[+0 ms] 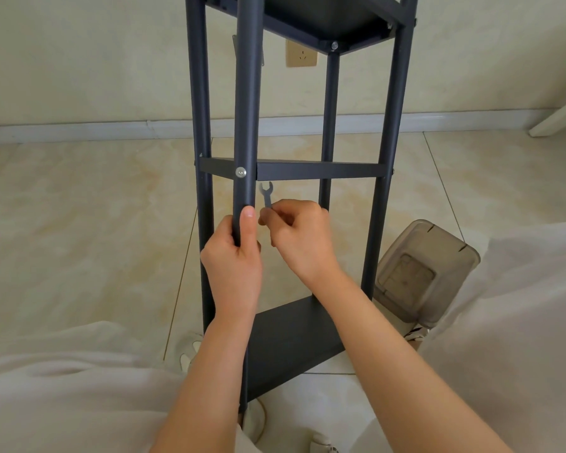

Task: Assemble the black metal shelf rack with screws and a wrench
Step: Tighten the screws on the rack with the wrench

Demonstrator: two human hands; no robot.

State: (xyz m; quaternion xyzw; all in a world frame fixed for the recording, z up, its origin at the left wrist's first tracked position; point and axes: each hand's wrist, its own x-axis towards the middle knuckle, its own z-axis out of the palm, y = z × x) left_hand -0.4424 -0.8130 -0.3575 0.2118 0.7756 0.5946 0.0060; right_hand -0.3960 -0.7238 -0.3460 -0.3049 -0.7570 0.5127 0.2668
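1. The left hand [234, 256] is wrapped round the nearest post [249, 93] of the black metal shelf rack [389, 125], with its thumb laid up along the tube.
2. Just above that thumb, a silver screw [241, 172] sits in the post where the middle shelf [317, 171] meets it.
3. Right of the left hand, a small flat wrench [266, 195] stands upright (open jaw uppermost), its head just below the middle shelf's edge and apart from the screw.
4. The right hand [299, 238], close beside the left, pinches the wrench's lower end between curled fingers and thumb.
5. Below both wrists lies the rack's bottom shelf [291, 341].
6. Right of the right forearm, a clear plastic container [425, 269] sits just outside the rack's right-hand post.
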